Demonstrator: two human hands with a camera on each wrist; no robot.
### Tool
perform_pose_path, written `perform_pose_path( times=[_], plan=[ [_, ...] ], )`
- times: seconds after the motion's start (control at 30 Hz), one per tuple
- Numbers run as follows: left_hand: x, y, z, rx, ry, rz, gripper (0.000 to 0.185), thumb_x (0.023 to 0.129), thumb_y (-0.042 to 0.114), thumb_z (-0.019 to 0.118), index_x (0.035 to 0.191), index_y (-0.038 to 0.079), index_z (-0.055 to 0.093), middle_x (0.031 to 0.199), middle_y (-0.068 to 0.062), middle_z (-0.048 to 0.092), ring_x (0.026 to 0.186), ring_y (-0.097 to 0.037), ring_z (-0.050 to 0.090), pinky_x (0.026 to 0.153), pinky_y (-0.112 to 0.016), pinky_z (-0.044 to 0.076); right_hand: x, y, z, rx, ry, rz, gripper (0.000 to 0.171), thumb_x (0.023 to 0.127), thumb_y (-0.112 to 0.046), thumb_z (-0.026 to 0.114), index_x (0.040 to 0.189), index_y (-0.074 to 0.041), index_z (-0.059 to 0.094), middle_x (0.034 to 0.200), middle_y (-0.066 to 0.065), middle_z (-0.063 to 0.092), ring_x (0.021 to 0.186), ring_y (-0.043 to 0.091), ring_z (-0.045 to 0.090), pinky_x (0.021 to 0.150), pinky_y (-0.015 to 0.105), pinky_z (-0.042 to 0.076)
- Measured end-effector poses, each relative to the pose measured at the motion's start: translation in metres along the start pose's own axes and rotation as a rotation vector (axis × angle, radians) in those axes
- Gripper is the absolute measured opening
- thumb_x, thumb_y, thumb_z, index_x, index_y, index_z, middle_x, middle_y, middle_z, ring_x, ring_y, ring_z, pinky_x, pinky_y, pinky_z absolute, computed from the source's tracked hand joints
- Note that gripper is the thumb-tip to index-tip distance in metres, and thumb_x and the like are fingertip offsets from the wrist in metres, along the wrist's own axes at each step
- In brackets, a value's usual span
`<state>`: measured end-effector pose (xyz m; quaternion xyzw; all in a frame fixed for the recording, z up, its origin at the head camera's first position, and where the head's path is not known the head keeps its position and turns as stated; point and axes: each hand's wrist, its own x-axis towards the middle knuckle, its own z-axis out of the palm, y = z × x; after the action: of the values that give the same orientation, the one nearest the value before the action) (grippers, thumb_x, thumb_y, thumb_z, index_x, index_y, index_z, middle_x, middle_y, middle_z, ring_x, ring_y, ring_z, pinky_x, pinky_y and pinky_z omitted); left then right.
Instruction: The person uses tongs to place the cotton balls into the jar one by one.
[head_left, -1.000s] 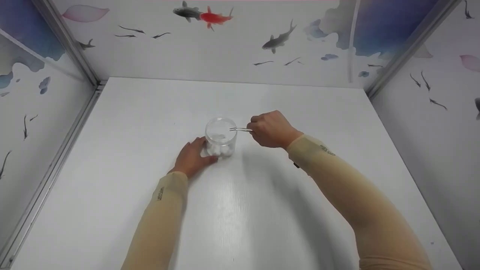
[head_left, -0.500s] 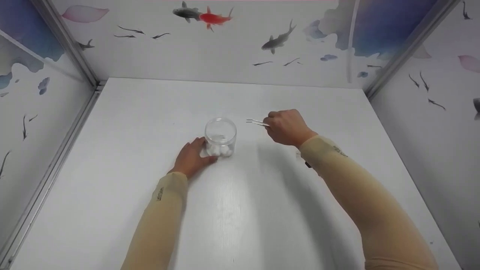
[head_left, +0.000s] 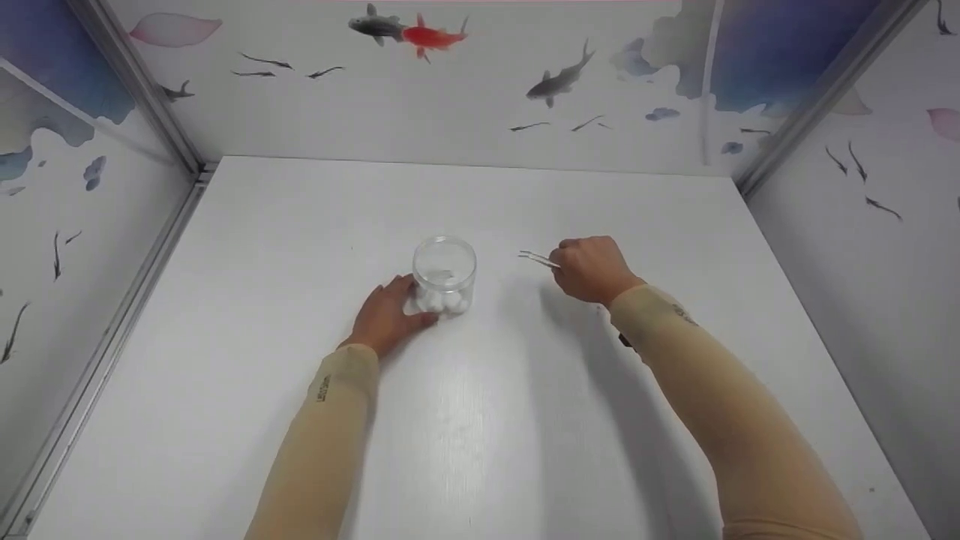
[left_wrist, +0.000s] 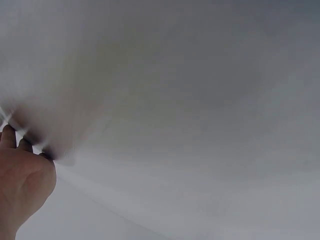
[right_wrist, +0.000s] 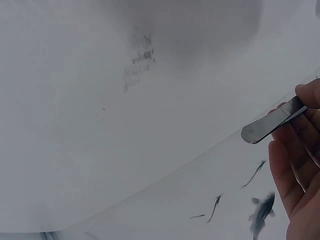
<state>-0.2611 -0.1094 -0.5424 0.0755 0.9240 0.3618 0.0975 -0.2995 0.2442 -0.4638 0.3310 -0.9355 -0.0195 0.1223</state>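
A clear round jar point(head_left: 472, 279) stands upright on the white table, with several white balls point(head_left: 442, 301) at its bottom. My left hand point(head_left: 386, 315) holds the jar from its left side, thumb at the front and fingers around the back. To the right of the jar, above the table, my right hand point(head_left: 596, 266) grips metal tweezers point(head_left: 540, 259). Their tips point left, slightly apart, and nothing shows between them. The right wrist view shows the rounded back end of the tweezers point(right_wrist: 265, 126) pinched between thumb and fingers. Only part of the left hand point(left_wrist: 25, 180) appears in the left wrist view.
White panels printed with fish enclose the table point(head_left: 450, 450) at the back point(head_left: 450, 112) and both sides. Metal frame posts point(head_left: 139, 90) stand at the corners. The right arm casts a shadow over the table.
My right hand has moved right with the tweezers, from over the jar's rim to well beside it, dipping a little lately. The left hand and jar have stayed in place.
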Motion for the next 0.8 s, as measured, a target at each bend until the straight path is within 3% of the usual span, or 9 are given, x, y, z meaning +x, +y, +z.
perform_pose_path(
  times=[0.3, 0.63, 0.8],
  plan=[
    [0.001, -0.003, 0.000, 0.019, 0.020, 0.028, 0.085, 0.085, 0.051, 0.076, 0.152, 0.015, 0.040, 0.155, -0.006, 0.042, 0.145, -0.028, 0.030, 0.123, -0.045, 0.013, 0.001, -0.002, 0.009, 0.011, -0.066, 0.031, 0.009, 0.087, -0.008, 0.068, 0.081, -0.006, 0.073, 0.070, 0.006, 0.065, 0.055, 0.022, 0.056, 0.049, 0.041, 0.052],
    [0.000, -0.001, -0.001, 0.010, 0.010, 0.023, 0.085, 0.086, 0.051, 0.075, 0.153, 0.014, 0.039, 0.157, -0.006, 0.038, 0.147, -0.028, 0.026, 0.123, -0.044, 0.010, 0.004, -0.008, 0.018, 0.076, -0.153, 0.083, 0.011, 0.090, -0.009, 0.065, 0.087, -0.003, 0.074, 0.078, 0.010, 0.070, 0.062, 0.024, 0.060, 0.059, 0.042, 0.057],
    [-0.001, -0.001, -0.001, -0.006, -0.007, -0.008, 0.088, 0.084, 0.053, 0.075, 0.155, 0.017, 0.036, 0.159, -0.005, 0.034, 0.148, -0.031, 0.021, 0.123, -0.048, 0.012, 0.005, -0.012, 0.020, 0.070, -0.167, 0.081, 0.012, 0.089, -0.009, 0.065, 0.080, -0.003, 0.070, 0.070, 0.008, 0.064, 0.059, 0.023, 0.055, 0.055, 0.042, 0.054]
  ],
)
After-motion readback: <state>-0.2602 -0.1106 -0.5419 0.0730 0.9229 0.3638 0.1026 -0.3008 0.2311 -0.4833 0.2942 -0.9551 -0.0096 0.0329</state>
